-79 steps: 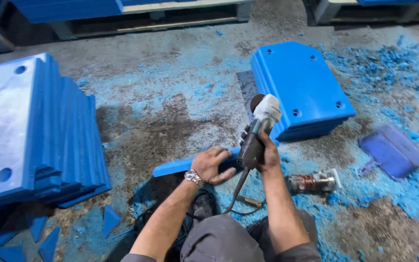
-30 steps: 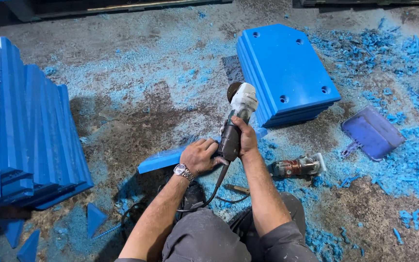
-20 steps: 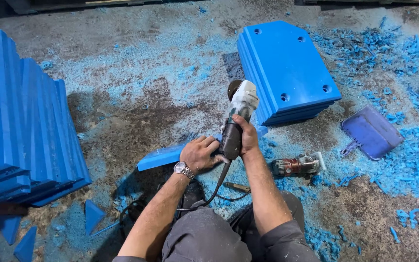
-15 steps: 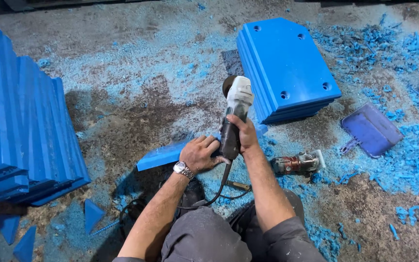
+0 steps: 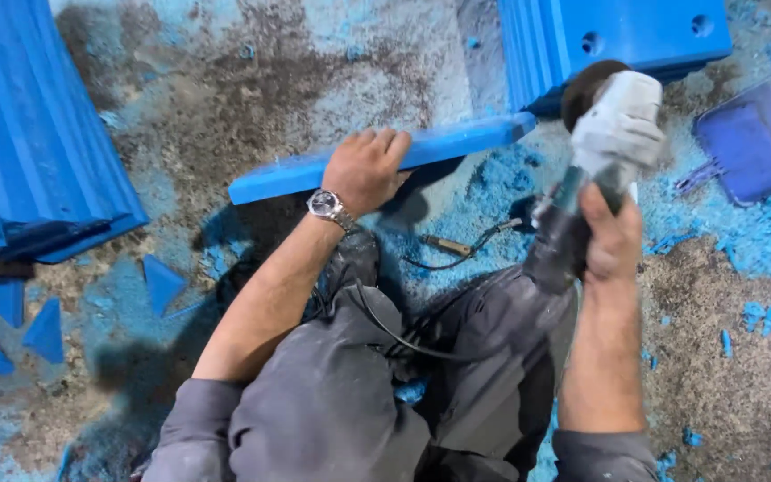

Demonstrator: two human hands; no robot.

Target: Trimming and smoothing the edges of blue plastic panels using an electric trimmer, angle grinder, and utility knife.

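- Head view: a long blue plastic slab (image 5: 377, 159) is seen lying on edge on the gritty floor (image 5: 252, 80), and the left hand (image 5: 365, 170) is laid over its top edge, fingers curled over the far side in a steadying hold, a wristwatch (image 5: 325, 204) worn on that wrist.
- An angle grinder (image 5: 595, 152) is gripped by the right hand (image 5: 611, 236), which is wrapped closed around its dark body; the pale head and dark disc are held up near the slab's right end, just beside the stack of blue panels (image 5: 617, 40). Contact between disc and slab cannot be told.
- Compared with half a second ago, both hands are no longer together at the slab: the left hand has been shifted along the slab's top, and the grinder has been carried out to the right, well apart from it.
- The view itself is now much closer and lower, so only the near edge of the panel stack is kept in sight.
- A purple dustpan (image 5: 751, 143) lies at the right among blue shavings (image 5: 760, 241); leaning blue panels (image 5: 37, 134) are seen at the left, with small triangular offcuts (image 5: 162, 281) below them.
- A cable (image 5: 403, 335) is draped across the grey trousers.
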